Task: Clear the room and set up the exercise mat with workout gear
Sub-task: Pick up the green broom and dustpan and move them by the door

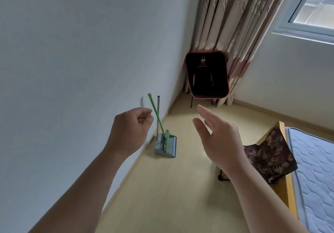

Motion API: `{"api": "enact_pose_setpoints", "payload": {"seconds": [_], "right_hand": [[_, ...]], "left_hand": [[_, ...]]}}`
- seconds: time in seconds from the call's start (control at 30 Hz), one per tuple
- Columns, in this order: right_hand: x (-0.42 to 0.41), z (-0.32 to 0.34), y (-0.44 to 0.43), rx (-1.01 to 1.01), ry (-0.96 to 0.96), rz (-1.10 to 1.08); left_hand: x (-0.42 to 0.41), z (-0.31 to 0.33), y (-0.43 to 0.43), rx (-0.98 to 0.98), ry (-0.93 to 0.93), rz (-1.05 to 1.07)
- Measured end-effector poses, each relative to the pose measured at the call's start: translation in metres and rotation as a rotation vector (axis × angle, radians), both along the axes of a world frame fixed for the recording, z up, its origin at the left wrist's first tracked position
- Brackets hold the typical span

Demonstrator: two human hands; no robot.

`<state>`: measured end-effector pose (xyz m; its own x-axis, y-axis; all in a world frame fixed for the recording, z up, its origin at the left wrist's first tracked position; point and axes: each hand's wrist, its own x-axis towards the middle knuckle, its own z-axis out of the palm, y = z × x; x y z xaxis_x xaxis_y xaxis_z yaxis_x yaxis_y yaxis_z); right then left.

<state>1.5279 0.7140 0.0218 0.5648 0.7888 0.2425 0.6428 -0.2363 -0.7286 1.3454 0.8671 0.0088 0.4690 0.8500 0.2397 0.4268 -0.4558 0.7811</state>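
A grey dustpan (166,147) stands upright on the floor against the left wall, with a grey metal handle rising from it. A green-handled broom (156,113) leans in it. My left hand (129,129) hovers just left of the two handles, its fingers curled and holding nothing that I can see. My right hand (216,137) is raised to the right of the dustpan with straight fingers, palm turned left, touching nothing. No exercise mat or workout gear is in view.
A black folding chair with red trim (207,75) stands in the corner in front of a patterned curtain (235,16). A dark floral cushioned seat (269,155) sits beside a bed with a quilted mattress (314,169) at the right. Pale wood floor (171,187) lies between.
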Motion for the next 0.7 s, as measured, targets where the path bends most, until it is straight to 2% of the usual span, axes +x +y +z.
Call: {"api": "enact_pose_setpoints", "payload": {"seconds": [0.2,0.43,0.7], "right_hand": [[0.109,-0.026,0.095,0.011,0.072,0.074],[0.223,-0.043,0.218,-0.059,0.146,0.299],[0.29,-0.058,0.358,-0.198,0.115,0.543]], "left_hand": [[0.092,-0.029,0.072,-0.039,0.06,0.072],[0.176,-0.054,0.136,-0.171,0.155,0.302],[0.235,-0.064,0.196,-0.354,0.109,0.572]]}}
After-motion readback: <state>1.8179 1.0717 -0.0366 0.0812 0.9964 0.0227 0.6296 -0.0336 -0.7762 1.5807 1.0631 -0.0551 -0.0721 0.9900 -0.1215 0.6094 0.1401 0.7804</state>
